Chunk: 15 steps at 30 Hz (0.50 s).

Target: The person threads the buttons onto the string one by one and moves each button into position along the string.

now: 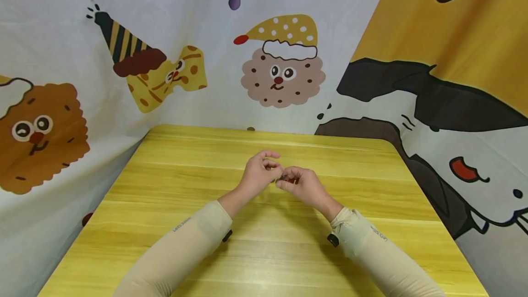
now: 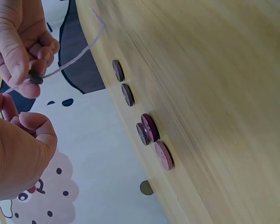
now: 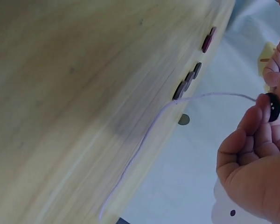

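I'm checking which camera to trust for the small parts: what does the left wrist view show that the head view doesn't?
Only the left wrist view shows the pale string running through the dark button, and five loose buttons lying on the table. Only the head view shows both sleeves, the whole yellow table and the cartoon cloth behind it. Both show the left hand and right hand close together, pinching something small above the table.
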Motion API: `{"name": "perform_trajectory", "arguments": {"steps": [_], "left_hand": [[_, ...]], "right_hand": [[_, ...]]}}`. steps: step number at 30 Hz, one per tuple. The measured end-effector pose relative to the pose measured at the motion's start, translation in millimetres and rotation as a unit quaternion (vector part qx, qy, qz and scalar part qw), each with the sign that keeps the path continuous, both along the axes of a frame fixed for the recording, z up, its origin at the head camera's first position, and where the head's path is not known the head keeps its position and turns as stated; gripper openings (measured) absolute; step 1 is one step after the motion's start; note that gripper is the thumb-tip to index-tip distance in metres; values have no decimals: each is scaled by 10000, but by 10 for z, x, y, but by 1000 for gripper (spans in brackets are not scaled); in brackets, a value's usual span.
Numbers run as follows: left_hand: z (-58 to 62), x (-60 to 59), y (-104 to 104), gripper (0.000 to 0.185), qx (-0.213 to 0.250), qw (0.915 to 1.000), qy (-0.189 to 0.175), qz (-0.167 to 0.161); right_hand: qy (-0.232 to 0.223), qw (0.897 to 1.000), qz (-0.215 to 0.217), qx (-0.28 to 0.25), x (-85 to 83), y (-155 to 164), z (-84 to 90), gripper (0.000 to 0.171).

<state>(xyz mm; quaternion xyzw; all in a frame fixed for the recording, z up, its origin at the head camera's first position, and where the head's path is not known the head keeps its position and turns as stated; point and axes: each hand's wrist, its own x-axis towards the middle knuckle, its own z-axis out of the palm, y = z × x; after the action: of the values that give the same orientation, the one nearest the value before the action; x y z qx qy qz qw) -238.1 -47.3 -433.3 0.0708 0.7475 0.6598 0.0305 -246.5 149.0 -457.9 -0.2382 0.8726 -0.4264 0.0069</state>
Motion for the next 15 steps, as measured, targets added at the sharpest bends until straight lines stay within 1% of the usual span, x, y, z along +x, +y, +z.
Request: {"name": "perform_trajectory", "arguments": {"steps": [2,4,8,10,13,15], "left_hand": [[-1,1,-5,32,-6,10000,15,3],[-1,-2,-6,32,-12,10000,23,30],[-10,-11,-7,31,-77,9999,109,71],[-14,-15,-9,31,-106,9998,168,95],[-13,-19,-11,31,-148,9996,218,128],[-12,-21,-9,31,-109,9997,183,139]], "right_hand": [[104,9999,-91,98,-7,10,3,17],[346,9985,-188,367,-16,46,-6,21],[837,9911,-328,987,-55,204,-60,28],[993,9869,-338,1222,-102,331,-100,29],[893,9862,-296,1361,-189,550,-115,29],[626,9871,-323,1435,-240,716,-96,30]]}}
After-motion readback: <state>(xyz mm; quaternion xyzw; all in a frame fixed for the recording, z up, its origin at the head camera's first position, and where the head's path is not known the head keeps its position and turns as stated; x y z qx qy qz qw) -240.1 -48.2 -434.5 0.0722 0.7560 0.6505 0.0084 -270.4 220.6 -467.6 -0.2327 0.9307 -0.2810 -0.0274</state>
